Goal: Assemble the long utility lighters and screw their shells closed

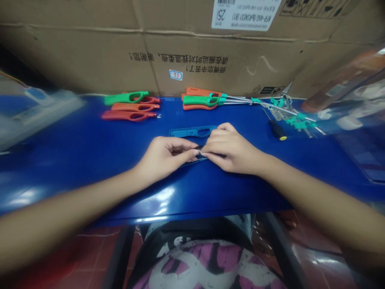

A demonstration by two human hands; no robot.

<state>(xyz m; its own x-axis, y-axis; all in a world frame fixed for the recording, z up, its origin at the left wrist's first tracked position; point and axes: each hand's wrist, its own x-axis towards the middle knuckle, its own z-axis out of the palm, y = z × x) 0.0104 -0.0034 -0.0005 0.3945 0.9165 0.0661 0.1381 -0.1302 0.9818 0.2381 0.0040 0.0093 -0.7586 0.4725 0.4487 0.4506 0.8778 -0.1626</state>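
Note:
My left hand and my right hand meet at the middle of the blue table, fingertips pinched together on a small dark part that I cannot make out. Under the fingers lies a dark blue shell piece, mostly hidden. Just behind the hands a blue lighter shell half lies flat on the table, touched by my right hand's fingers.
Green and red lighter handles lie at the back left. Assembled orange and green lighters with metal tubes lie at the back centre. Loose nozzle parts and a screwdriver sit at the right. A cardboard box walls the back.

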